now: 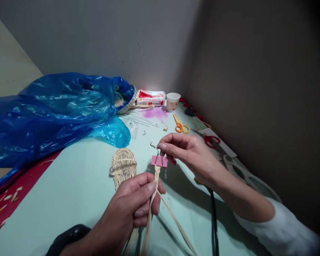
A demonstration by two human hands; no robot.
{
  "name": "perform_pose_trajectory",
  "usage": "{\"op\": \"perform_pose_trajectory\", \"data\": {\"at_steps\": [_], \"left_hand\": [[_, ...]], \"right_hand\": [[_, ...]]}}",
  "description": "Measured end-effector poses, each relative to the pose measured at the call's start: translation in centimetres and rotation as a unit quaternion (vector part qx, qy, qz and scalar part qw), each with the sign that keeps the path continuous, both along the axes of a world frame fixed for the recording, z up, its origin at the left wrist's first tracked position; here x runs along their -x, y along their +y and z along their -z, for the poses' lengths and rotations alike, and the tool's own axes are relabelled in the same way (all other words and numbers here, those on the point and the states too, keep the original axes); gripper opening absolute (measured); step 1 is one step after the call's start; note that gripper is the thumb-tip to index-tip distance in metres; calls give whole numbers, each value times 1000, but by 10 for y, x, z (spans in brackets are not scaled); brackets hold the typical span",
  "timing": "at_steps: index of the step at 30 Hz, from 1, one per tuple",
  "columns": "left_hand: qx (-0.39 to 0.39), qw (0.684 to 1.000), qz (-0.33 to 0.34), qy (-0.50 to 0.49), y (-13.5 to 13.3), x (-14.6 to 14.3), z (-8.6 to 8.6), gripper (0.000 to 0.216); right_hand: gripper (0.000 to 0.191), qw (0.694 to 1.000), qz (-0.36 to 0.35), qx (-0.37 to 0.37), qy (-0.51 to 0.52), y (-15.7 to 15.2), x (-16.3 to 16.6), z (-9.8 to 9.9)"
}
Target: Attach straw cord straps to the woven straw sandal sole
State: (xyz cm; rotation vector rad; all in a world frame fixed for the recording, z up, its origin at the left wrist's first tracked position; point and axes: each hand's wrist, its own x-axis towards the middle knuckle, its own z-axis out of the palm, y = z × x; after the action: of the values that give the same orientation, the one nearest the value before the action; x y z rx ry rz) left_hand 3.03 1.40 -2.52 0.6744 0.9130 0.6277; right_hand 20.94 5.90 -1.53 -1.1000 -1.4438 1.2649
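Observation:
A short pale braid (156,173) hangs from a pink binder clip (159,161), its loose strands spreading toward the front of the table. My left hand (138,199) pinches the braid just below the clip, thumb on top. Above it, my right hand (184,151) is closed with thumb and fingertips at the clip's wire handles. A small bent hook (153,145) sticks out by those fingertips. Left of the clip lies a woven straw shoe sole (123,165), partly behind my left hand.
A blue plastic bag (56,106) with a basket opening fills the left back. Behind stand a tissue pack (150,98) and a paper cup (173,102). Orange scissors (180,124), red-handled scissors (211,140) and a black strap (213,220) lie to the right. Thin needles (141,119) lie mid-table.

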Motion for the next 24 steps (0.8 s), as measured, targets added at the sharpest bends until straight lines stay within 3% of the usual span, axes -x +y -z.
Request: {"op": "perform_pose_trajectory", "data": {"at_steps": [6,13,24], "left_hand": [[-2,1000,-2,3,1,1,4,16],[-22,998,51,20,0,2,11,17],[-55,997,29,35,2,2,10,19]], "right_hand": [[20,999,-33,14,-16,0,-4,3],[23,996,-56,48,-55,-2,-4,5],[22,997,-42,38,-54,-2,-4,9]]}}
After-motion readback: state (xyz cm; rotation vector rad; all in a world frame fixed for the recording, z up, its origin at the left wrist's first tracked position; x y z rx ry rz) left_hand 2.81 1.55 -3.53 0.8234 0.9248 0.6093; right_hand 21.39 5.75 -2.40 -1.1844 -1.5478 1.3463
